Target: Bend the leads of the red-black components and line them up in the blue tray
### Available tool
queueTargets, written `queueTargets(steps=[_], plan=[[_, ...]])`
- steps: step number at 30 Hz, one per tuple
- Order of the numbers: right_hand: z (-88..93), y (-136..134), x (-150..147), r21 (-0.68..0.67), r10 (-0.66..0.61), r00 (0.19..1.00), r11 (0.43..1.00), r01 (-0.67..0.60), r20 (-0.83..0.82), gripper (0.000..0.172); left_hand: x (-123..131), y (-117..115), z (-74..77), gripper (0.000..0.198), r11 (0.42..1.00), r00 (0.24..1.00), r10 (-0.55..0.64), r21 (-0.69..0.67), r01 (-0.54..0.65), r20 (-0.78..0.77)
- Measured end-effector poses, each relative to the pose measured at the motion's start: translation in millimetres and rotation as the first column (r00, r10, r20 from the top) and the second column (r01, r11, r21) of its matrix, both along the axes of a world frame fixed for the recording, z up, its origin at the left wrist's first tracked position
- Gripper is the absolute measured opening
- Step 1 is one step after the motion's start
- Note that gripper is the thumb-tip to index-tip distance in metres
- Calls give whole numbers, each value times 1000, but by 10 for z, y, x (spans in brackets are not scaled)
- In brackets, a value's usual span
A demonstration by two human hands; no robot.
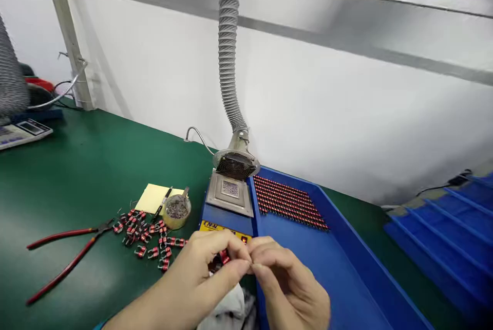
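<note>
My left hand [208, 273] and my right hand [290, 283] meet at the left edge of a blue tray [327, 273], thumbs and forefingers pinched tip to tip. What lies between the fingertips is too small and hidden to make out. Behind my left fingers a bit of a red-and-black part [224, 256] shows, partly covered. Left of my hands several small red-and-black parts with metal legs [140, 251] lie loose in a pile on the green table [96, 165]. Below my hands a whitish cloth [231, 307] is partly visible.
Neat rows of red-and-black parts [288, 201] fill the tray's far end. A blue device with a square metal plate [230, 206] stands beneath an exhaust hose [230, 37]. Red-handled pliers [73, 263], a round tin [176, 214], yellow paper [152, 196] and a pen [162, 204] lie left.
</note>
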State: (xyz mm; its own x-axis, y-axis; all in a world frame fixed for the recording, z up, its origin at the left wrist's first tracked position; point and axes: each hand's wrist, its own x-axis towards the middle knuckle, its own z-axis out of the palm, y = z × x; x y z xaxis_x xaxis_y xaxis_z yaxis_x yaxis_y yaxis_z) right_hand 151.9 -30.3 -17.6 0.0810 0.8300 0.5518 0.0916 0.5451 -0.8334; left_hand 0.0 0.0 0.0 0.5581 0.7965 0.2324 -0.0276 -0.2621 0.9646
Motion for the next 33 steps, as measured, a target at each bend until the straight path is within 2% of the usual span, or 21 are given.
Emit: queueTargets(steps=[2, 5, 7, 9, 12, 14, 16, 18, 20, 23, 27, 30, 33], plan=[[3, -14, 64, 23, -174, 974, 984, 179, -143, 17, -19, 15, -2, 20, 1000, 999, 20, 17, -19, -41], [-7, -14, 118, 6, -244, 944, 968, 251, -223, 15, -33, 41, -24, 17, 999, 999, 23, -32, -22, 24], [-31, 9, 103, -41, -155, 967, 988, 150, -202, 13, -27, 59, -53, 8, 992, 986, -1, -123, 22, 164], [-65, 45, 39, -113, -20, 968, 994, -8, -249, 15, -7, 74, -86, 22, 968, 937, -33, -224, 117, 349], [-109, 96, -127, -189, 68, 878, 966, -177, -474, 14, 38, 82, -136, 40, 935, 852, -20, -291, 201, 523], [-121, 112, -248, -266, 35, 776, 929, -258, -630, 8, 65, 82, -166, 46, 947, 854, 6, -277, 162, 520], [-125, 115, -343, -346, -37, 691, 884, -314, -722, 21, 79, 89, -186, 47, 960, 895, 39, -264, 90, 444], [-134, 120, -394, -392, -99, 658, 864, -316, -747, 31, 74, 114, -187, 41, 967, 931, 75, -254, 19, 356], [-161, 134, -399, -406, -124, 666, 867, -287, -735, 30, 50, 157, -169, 31, 963, 941, 101, -271, -10, 324], [-240, 169, -359, -406, -86, 728, 871, -276, -680, 22, 2, 229, -135, 13, 933, 923, 130, -360, 10, 363], [-339, 196, -330, -421, -39, 799, 865, -273, -600, 20, -15, 271, -122, 21, 888, 885, 242, -457, -38, 397], [-327, 180, -374, -428, -61, 816, 872, -237, -575, 20, -20, 283, -106, 20, 877, 825, 336, -470, -98, 454], [-256, 158, -431, -441, -52, 813, 859, -260, -580, 20, -95, 312, -60, 13, 875, 717, 455, -417, -248, 528]])
